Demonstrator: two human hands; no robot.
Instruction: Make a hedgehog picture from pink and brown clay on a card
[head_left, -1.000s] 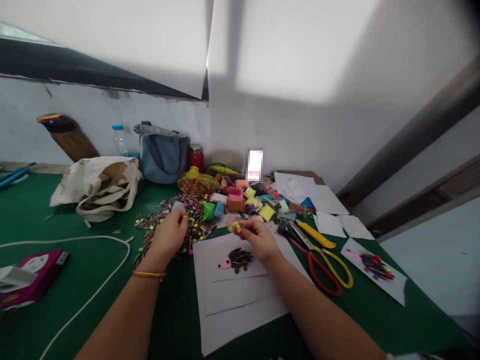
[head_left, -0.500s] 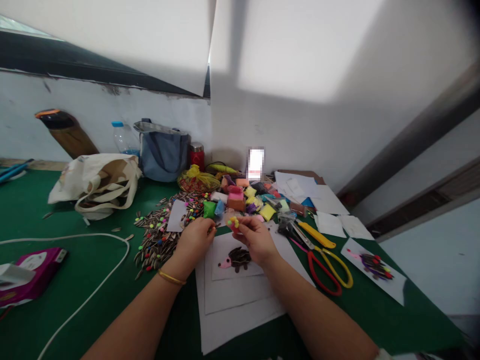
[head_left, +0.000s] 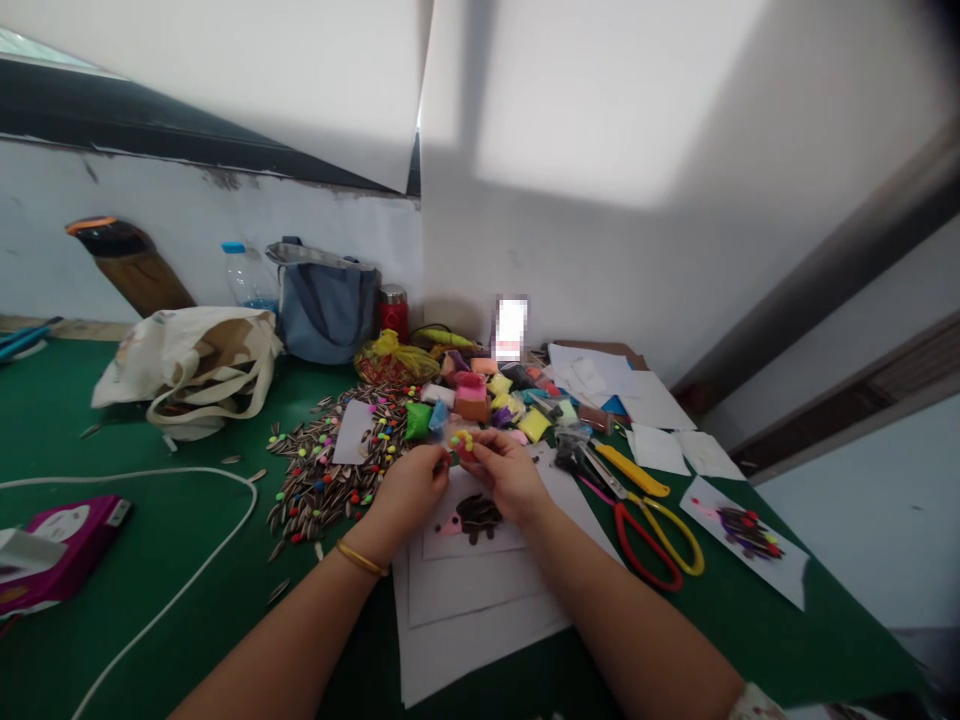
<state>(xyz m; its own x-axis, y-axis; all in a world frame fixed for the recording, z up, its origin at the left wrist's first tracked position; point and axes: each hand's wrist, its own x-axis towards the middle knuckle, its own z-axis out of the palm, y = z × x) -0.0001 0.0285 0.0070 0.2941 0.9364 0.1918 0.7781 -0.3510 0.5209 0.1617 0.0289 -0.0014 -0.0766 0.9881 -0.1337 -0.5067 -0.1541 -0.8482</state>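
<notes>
My right hand [head_left: 512, 474] pinches a small cluster of yellow, green and red balls [head_left: 461, 441] above the papers. Close to the cluster on its left is my left hand [head_left: 417, 482], fingers pressed together; whatever it holds is too small to name. Below the hands lies a white sheet with a hedgehog figure [head_left: 478, 518], which has a pink face and dark seeds on its back. More white sheets [head_left: 487, 650] are stacked under it. A pile of striped seeds and coloured balls [head_left: 322, 480] spreads left of my left hand.
Packets of coloured clay [head_left: 472, 397] lie beyond the hands. Red-handled scissors [head_left: 645, 560] and a yellow cutter [head_left: 634, 470] are at the right, beside a second hedgehog sheet [head_left: 750, 575]. A cloth bag [head_left: 195, 350] and white cable [head_left: 180, 590] are at the left.
My left hand has moved right, up to the ball cluster. My right hand has stayed nearly in place with the cluster, its fingers slightly shifted.
</notes>
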